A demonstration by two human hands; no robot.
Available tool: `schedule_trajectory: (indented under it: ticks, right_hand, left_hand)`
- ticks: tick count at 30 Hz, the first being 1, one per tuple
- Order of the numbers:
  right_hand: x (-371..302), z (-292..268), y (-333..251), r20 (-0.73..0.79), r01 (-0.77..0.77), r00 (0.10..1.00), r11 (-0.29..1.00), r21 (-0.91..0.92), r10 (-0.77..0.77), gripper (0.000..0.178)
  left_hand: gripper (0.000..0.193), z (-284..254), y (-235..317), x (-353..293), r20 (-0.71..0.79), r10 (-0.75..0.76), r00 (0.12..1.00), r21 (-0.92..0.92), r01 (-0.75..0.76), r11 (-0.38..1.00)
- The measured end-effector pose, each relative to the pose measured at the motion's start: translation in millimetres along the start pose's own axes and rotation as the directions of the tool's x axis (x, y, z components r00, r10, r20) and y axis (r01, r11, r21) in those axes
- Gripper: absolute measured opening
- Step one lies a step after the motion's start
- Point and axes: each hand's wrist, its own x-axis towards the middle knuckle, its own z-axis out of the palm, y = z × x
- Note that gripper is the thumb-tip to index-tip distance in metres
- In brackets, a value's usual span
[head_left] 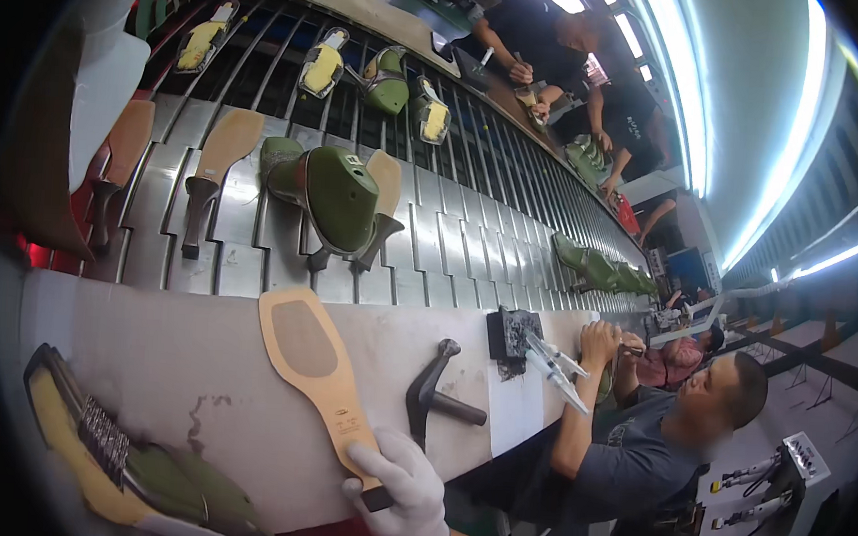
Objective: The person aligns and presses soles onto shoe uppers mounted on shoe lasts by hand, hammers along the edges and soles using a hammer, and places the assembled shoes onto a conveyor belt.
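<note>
My right hand [407,495], in a white glove, grips a tan shoe sole [333,399] by its narrow heel end, thumb on top. The sole has a brown patch on its wide forepart and a dark block at the heel. A shoemaker's hammer [431,394] lies on the pale worktop just beyond the hand. My left hand is not visible. At the lower left, a green shoe [190,484] lies on its side, its yellowish underside [67,424] turned leftward. A dark bristly piece [103,440] sits against that underside; I cannot tell what it is.
Beyond the worktop [181,371], a slatted metal conveyor [429,258] carries green shoes [341,195] and heeled tan soles [227,146]. Farther rollers hold yellow-bottomed shoes [321,63]. A black block [513,338] and silver-white tool [557,370] stand near a co-worker [633,444] on the right. Others work across the line.
</note>
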Motion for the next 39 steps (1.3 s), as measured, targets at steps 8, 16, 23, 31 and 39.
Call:
schedule_trajectory:
  ticks: [8,16,23,31,39]
  right_hand:
    - [-181,-46,-25,0.384,-0.586,0.763,0.307,0.75,0.52,0.087]
    - [-99,-11,-41,0.524,-0.68,0.643,0.102,0.726,0.559,0.03]
    - [-75,-52,-97,0.217,-0.376,0.884,0.353,0.857,0.413,0.028]
    - [-27,-67,-154,0.366,-0.425,0.904,0.397,0.813,0.219,0.037]
    - [-21,-57,-153,0.335,-0.417,0.909,0.491,0.765,0.249,0.04]
  left_hand:
    - [0.057,0,41,-27,-0.006,-0.06,0.998,-0.112,0.059,0.992]
    - [0.065,60,33,-1,0.47,-0.065,0.88,-0.089,0.121,0.989]
    - [0.054,101,61,-24,0.514,-0.098,0.852,0.053,0.082,0.995]
    - [0.04,100,57,-55,0.71,-0.041,0.703,0.158,-0.102,0.982]
    - [0.056,92,55,-53,0.78,-0.034,0.625,0.033,0.014,0.999]
